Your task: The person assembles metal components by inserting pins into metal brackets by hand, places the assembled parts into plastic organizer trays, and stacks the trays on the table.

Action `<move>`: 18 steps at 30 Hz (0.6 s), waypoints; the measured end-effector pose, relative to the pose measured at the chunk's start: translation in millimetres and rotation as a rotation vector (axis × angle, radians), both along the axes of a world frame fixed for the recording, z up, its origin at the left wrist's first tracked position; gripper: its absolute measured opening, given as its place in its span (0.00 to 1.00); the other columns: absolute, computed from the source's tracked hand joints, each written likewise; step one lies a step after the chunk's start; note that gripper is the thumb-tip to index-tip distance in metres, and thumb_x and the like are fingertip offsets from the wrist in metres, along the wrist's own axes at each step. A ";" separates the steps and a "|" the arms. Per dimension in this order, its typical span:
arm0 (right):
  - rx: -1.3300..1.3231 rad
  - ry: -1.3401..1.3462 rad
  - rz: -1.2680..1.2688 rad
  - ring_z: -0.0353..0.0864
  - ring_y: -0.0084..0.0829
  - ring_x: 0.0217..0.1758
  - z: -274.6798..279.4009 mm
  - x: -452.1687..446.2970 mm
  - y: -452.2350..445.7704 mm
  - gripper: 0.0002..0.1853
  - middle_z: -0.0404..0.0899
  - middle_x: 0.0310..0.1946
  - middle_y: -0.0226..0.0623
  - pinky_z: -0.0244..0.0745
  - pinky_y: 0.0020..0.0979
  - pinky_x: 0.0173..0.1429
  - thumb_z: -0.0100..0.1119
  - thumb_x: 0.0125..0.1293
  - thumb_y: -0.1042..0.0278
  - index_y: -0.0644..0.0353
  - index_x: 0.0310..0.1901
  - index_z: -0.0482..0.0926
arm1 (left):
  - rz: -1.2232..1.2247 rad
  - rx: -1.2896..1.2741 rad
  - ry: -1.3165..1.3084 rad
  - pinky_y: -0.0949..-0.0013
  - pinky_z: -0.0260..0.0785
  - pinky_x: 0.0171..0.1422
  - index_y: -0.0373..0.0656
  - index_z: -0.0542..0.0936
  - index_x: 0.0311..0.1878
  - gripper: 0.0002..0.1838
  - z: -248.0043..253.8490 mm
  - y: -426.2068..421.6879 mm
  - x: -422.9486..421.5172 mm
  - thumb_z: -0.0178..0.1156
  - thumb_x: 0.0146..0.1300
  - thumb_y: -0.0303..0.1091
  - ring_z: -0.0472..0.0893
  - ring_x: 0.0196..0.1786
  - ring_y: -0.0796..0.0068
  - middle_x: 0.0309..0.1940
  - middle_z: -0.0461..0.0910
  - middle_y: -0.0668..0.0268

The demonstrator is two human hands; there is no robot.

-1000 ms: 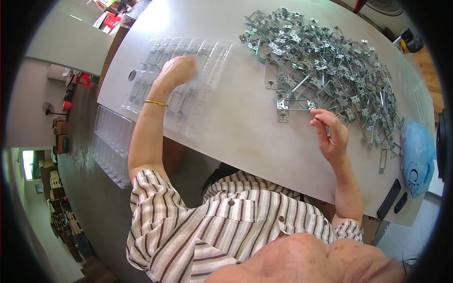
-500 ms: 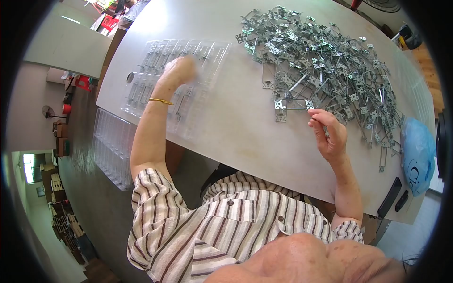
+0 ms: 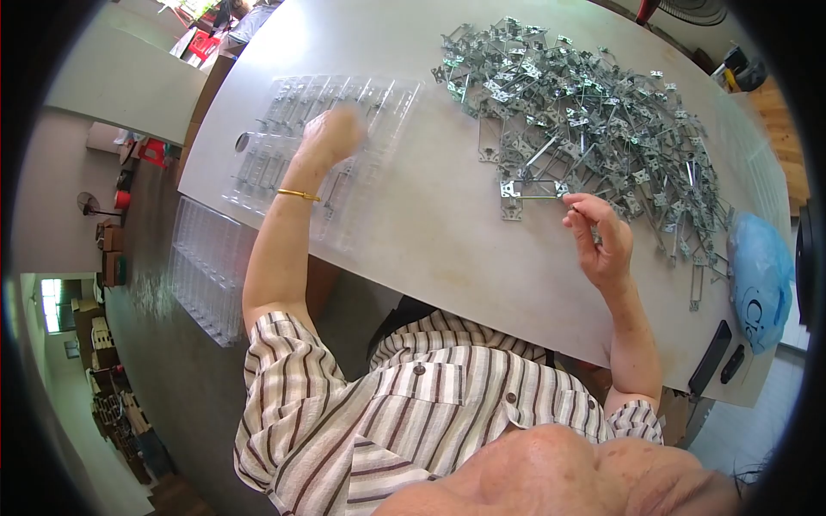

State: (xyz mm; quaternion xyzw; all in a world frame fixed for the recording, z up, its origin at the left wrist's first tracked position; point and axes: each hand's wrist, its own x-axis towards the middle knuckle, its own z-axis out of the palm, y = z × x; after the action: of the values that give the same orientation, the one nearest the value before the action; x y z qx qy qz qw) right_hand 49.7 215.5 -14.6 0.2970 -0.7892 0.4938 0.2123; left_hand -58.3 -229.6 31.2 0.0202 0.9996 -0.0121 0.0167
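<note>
My left hand is over the clear plastic tray on the left of the table. Its fingers are smeared by motion, so what they hold, if anything, does not show. Metal bracket frames lie in the tray's slots. My right hand hovers at the near edge of a heap of metal bracket frames. Its fingers are loosely bent, with a gap between thumb and forefinger. The fingertips are beside the right end of one metal bracket frame; whether they touch it I cannot tell.
A blue plastic bag sits at the table's right edge, near a black phone-like object and a smaller black item. More clear trays stand lower at the left, beside the table. A fan is at the top right.
My left hand has shifted slightly right and down over the tray. My right hand has stayed almost where it was, and the bracket frame beside it looks unmoved.
</note>
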 end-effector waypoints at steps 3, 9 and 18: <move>-0.055 -0.013 -0.021 0.87 0.26 0.35 -0.4 -1.1 3.2 0.07 0.88 0.48 0.43 0.82 0.25 0.39 0.62 0.74 0.80 0.63 0.50 0.77 | -0.033 0.051 0.148 0.45 0.76 0.48 0.38 0.80 0.34 0.16 8.9 16.5 21.2 0.63 0.70 0.43 0.85 0.42 0.43 0.34 0.85 0.49; -0.144 -0.067 -0.075 0.88 0.25 0.37 1.2 -4.5 10.4 0.06 0.87 0.42 0.39 0.82 0.24 0.42 0.57 0.79 0.77 0.63 0.53 0.74 | -0.267 0.254 0.392 0.55 0.74 0.28 0.45 0.76 0.23 0.19 15.2 81.6 90.2 0.64 0.69 0.42 0.83 0.22 0.55 0.18 0.79 0.59; 0.067 0.090 -0.207 0.82 0.21 0.32 8.7 15.2 46.6 0.05 0.80 0.33 0.35 0.77 0.23 0.37 0.56 0.79 0.77 0.64 0.51 0.73 | -0.531 0.485 0.393 0.58 0.68 0.25 0.44 0.70 0.19 0.21 -47.7 125.5 143.1 0.66 0.66 0.35 0.77 0.19 0.55 0.15 0.73 0.60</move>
State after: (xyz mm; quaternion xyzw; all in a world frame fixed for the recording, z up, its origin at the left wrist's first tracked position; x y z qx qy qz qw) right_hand 64.9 262.0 -5.9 0.2425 -0.8214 0.4288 0.2875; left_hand 84.8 -104.1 -16.5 0.2781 0.9177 0.2164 -0.1836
